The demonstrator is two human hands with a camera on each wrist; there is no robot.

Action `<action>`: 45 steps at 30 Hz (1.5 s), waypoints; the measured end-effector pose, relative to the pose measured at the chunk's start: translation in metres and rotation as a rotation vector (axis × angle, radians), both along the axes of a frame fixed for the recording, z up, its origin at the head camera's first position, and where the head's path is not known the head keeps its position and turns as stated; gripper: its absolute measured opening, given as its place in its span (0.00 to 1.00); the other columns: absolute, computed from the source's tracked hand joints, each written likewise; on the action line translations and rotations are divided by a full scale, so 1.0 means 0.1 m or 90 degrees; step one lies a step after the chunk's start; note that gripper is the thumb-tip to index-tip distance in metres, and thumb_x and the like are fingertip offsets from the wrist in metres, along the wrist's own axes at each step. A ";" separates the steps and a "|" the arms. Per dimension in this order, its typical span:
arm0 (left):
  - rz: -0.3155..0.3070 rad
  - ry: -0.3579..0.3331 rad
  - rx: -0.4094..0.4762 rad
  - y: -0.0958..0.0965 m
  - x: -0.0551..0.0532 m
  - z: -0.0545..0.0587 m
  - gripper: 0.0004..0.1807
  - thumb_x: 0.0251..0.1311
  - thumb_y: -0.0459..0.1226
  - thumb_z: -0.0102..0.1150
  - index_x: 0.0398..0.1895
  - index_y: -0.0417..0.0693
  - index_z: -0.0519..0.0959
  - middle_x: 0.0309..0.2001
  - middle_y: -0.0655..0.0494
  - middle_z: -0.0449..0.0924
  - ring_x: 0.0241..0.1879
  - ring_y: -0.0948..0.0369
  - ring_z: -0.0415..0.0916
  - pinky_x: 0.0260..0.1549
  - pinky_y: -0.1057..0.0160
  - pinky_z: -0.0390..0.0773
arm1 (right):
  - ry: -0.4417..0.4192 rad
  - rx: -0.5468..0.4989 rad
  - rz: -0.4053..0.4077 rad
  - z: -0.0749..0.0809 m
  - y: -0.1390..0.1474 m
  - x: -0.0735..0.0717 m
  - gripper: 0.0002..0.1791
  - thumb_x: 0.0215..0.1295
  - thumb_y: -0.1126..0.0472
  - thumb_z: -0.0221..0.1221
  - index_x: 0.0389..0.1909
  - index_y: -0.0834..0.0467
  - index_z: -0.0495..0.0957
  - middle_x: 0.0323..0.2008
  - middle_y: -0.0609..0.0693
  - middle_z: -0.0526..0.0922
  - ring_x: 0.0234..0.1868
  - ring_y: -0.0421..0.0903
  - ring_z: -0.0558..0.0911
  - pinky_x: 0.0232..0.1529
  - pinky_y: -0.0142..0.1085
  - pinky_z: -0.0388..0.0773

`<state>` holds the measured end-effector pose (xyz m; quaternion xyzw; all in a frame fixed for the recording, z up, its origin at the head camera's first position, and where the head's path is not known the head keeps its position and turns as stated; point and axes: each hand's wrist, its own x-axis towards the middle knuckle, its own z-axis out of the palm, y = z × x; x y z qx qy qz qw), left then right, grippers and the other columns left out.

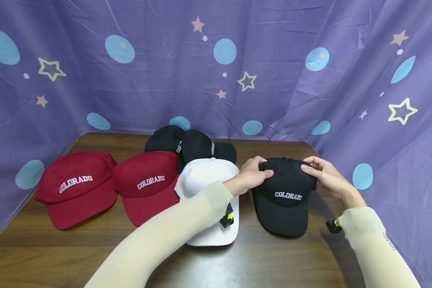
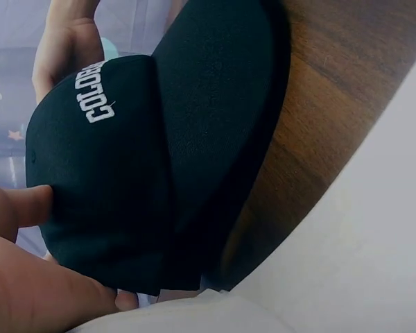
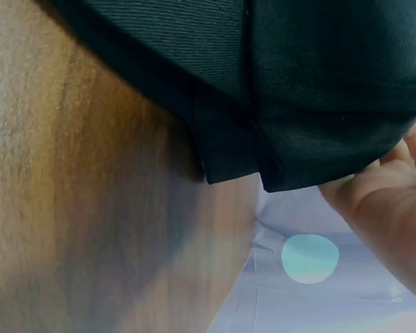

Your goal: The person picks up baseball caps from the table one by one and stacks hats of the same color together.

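Your left sleeve hid the middle of the white cap; lettering on the leftmost black cap lay partly behind its black neighbour. The right wrist view cropped the held cap and your right hand.

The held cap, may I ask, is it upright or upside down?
The cap is upright: its crown above the brim, lettering right way up.

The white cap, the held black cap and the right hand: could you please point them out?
White cap [image 1: 206, 176], head view, on its crown.
Held black cap [image 1: 284, 182], head view, on its crown.
Right hand [image 1: 330, 179], head view, middle of the hand.
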<state>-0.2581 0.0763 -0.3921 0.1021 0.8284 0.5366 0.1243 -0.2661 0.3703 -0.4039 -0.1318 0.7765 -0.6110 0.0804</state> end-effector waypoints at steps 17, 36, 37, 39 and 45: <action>0.042 0.034 -0.074 0.08 0.04 -0.02 0.29 0.72 0.47 0.65 0.72 0.50 0.70 0.69 0.47 0.68 0.69 0.46 0.63 0.69 0.47 0.66 | 0.144 0.204 -0.045 -0.13 0.02 0.10 0.34 0.73 0.62 0.68 0.75 0.60 0.67 0.55 0.54 0.77 0.53 0.35 0.82 0.49 0.25 0.80; 0.006 0.036 -0.112 0.10 0.03 -0.03 0.34 0.73 0.42 0.66 0.77 0.52 0.64 0.74 0.46 0.63 0.74 0.48 0.62 0.72 0.52 0.66 | 0.118 0.220 -0.063 -0.15 -0.01 0.07 0.33 0.76 0.57 0.66 0.76 0.61 0.67 0.65 0.63 0.76 0.56 0.35 0.80 0.49 0.25 0.80; 0.001 0.034 -0.105 0.09 0.02 -0.03 0.34 0.73 0.41 0.65 0.77 0.51 0.63 0.74 0.46 0.63 0.75 0.48 0.62 0.73 0.52 0.66 | 0.118 0.219 -0.062 -0.14 -0.01 0.07 0.33 0.76 0.57 0.66 0.76 0.61 0.66 0.65 0.63 0.76 0.56 0.34 0.80 0.49 0.25 0.80; -0.006 0.026 -0.094 0.07 0.01 -0.03 0.34 0.74 0.40 0.64 0.78 0.51 0.62 0.73 0.46 0.63 0.75 0.50 0.62 0.73 0.53 0.66 | 0.120 0.218 -0.059 -0.13 -0.01 0.06 0.33 0.76 0.58 0.66 0.76 0.61 0.66 0.65 0.64 0.75 0.56 0.34 0.80 0.49 0.25 0.80; -0.027 0.038 -0.044 -0.03 0.02 0.09 0.33 0.75 0.41 0.61 0.79 0.47 0.61 0.72 0.45 0.65 0.72 0.50 0.67 0.71 0.53 0.70 | 0.121 0.232 -0.042 -0.09 -0.01 0.05 0.33 0.77 0.58 0.65 0.77 0.60 0.66 0.68 0.65 0.75 0.60 0.41 0.79 0.51 0.24 0.78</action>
